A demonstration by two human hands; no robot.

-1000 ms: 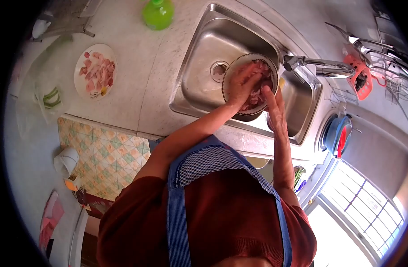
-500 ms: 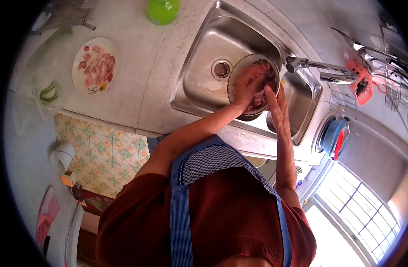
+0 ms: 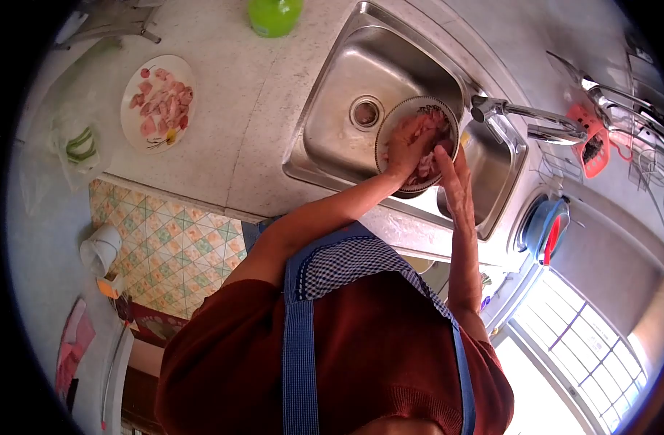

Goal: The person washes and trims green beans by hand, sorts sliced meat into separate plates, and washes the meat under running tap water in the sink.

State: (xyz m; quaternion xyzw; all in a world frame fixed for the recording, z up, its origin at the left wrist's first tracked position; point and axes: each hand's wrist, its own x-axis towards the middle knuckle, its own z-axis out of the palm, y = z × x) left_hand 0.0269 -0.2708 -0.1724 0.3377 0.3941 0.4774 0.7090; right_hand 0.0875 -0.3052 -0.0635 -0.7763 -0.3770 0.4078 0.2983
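Over the left sink basin I have a round metal bowl [image 3: 379,148] with a patterned rim, tilted a little and holding pieces of raw pink meat [image 3: 438,119]. My left hand [image 3: 406,151] is down inside the bowl, its fingers curled among the meat and partly hidden by it. At the bowl's right side, my right hand [image 3: 456,177] grips the rim, thumb on the inner side and the other fingers mostly out of sight behind the edge.
The faucet [image 3: 491,109] reaches over the double sink [image 3: 339,116] near the bowl. On the left counter lies a white plate [image 3: 132,123] of cut raw meat. A green bottle [image 3: 274,16] stands at the back, a plastic bag [image 3: 64,148] at far left, and a red basket [image 3: 591,138] hangs right.
My left hand has shifted slightly within the meat, its fingers lower in the bowl. My right hand keeps its grip on the rim. The whole view has moved a little.
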